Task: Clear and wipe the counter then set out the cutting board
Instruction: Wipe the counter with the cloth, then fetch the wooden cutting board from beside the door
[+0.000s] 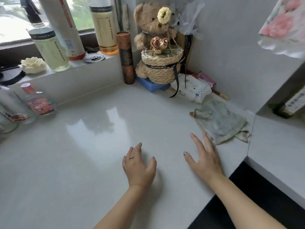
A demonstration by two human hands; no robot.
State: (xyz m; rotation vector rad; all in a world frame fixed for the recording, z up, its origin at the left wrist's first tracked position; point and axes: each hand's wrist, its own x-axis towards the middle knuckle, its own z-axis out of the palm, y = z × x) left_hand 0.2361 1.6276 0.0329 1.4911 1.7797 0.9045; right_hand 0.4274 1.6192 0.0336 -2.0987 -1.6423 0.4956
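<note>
Both hands' grip [139, 166] open, empty.

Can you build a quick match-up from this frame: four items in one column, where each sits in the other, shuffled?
Items:
1. cloth
2. teddy bear
3. small clear bottle with red label
4. right hand

Places:
A. far corner, behind a rope-wrapped basket
B. left side of the counter
C. crumpled near the counter's right edge
D. open above the counter, fingertips next to the cloth

Pairs: 1-C, 2-A, 3-B, 4-D
</note>
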